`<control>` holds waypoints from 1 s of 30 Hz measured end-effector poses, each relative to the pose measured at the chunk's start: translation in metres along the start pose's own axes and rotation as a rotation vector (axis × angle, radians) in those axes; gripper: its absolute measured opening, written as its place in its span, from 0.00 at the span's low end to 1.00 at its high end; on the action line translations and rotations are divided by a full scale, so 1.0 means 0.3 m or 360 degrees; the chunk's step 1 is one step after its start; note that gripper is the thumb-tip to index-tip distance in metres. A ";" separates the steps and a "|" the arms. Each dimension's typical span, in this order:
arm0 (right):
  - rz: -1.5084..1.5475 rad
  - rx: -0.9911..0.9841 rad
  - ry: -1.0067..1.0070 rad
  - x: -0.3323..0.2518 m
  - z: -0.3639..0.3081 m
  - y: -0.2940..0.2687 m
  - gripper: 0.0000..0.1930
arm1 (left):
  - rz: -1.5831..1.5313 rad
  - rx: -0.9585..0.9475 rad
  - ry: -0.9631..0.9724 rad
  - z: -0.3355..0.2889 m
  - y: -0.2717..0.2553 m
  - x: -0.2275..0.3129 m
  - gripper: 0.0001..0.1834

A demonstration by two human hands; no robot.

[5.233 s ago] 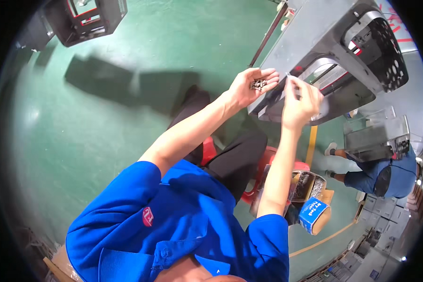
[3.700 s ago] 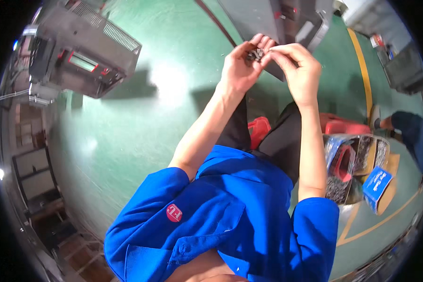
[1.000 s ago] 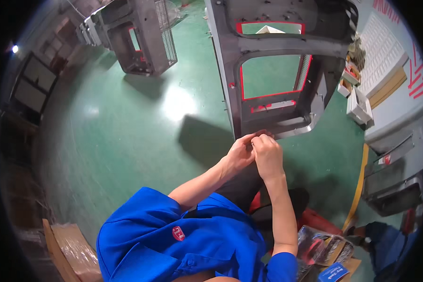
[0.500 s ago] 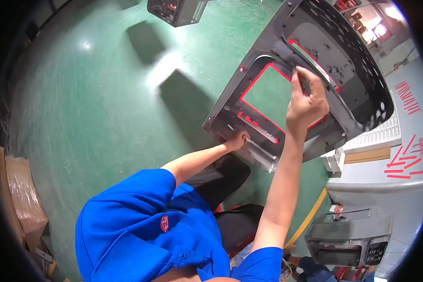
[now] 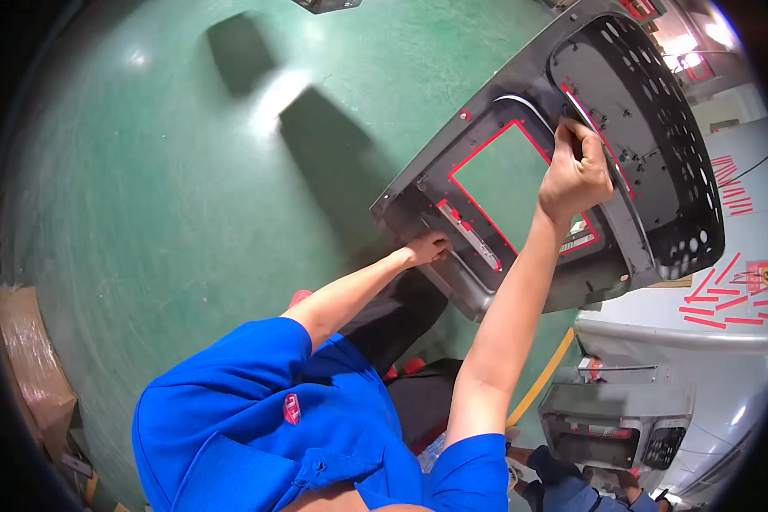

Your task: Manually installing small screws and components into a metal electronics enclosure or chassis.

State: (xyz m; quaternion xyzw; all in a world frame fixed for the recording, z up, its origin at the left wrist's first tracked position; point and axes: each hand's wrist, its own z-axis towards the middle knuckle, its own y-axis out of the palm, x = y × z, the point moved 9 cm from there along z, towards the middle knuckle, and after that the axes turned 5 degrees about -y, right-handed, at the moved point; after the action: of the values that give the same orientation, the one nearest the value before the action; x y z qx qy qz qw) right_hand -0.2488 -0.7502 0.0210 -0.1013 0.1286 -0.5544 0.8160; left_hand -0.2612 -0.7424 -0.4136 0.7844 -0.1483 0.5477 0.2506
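Floor (image 5: pixel 188 213): glossy green, one yellow stripe (image 5: pixel 544 380)
Housing: one dark-grey moulded shell (image 5: pixel 606 94), ahead
Hands: two, apart; left hand (image 5: pixel 427 247) curled at shell's near edge, right hand (image 5: pixel 576 175) pinched by crossbar (image 5: pixel 623 226); contents, cannot tell

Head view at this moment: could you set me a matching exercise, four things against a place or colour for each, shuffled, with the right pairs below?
Column one
1. Left hand
2. Right hand
3. Shirt
4. Floor line

Column two
A. Yellow
B. In front of the bar between the two openings
C. Blue
D. At the near edge of the dark housing

Right pairs: 1-D, 2-B, 3-C, 4-A
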 end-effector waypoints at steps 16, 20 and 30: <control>0.0748 0.0331 0.0033 0.010 -0.033 -0.021 0.06 | -0.0167 -0.0432 0.0069 0.014 0.138 -0.029 0.07; 0.0063 0.0120 -0.0063 -0.060 0.005 -0.059 0.05 | -0.0121 -0.0385 0.0045 -0.025 0.159 0.019 0.12; 0.0198 -0.0394 0.0626 0.214 -0.456 -0.166 0.07 | 0.0267 -0.0264 0.0277 -0.028 0.166 0.138 0.14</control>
State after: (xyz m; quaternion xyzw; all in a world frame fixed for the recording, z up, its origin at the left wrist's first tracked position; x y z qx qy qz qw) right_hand -0.3140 -0.8314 -0.0993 -0.0825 0.3580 -0.4923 0.7891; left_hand -0.2782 -0.7773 -0.3613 0.6954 -0.2358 0.6185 0.2798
